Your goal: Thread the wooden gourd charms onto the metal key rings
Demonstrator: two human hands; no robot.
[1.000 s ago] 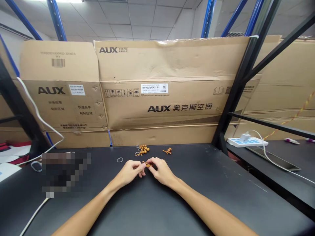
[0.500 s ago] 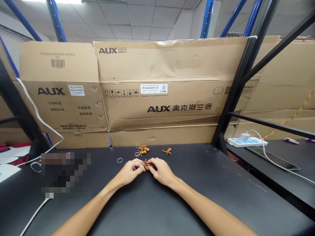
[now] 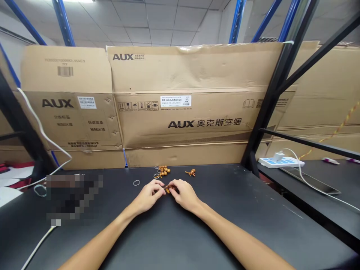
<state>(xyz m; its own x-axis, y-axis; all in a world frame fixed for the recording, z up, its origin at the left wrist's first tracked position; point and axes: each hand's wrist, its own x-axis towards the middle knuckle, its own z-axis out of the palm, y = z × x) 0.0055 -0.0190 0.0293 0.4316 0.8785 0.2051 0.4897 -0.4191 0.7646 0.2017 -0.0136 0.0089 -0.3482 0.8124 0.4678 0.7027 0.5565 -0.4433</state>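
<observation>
Between my fingertips is a small brown beaded pendant (image 3: 168,190), mostly covered by the fingers. My right hand (image 3: 184,195) is closed and pinches it from the right. From the left, my left hand (image 3: 151,195) is closed in a pinch at the pendant's cord end; the exact grip is too small to make out. Just behind my hands lie several beaded keychains (image 3: 164,171) with metal rings. A single beaded pendant (image 3: 191,172) rests to their right. One loose metal ring (image 3: 136,183) lies left of my left hand.
The black tabletop (image 3: 157,236) ends at a wall of cardboard boxes (image 3: 182,131). A pixelated dark object (image 3: 73,197) and a white cable (image 3: 39,245) are at the left. On the right stand a black frame post (image 3: 263,108) and a white power strip (image 3: 281,162).
The pendant has turned slightly between my fingertips, and more of it is now hidden under my right fingers. My hands stay in nearly the same place.
</observation>
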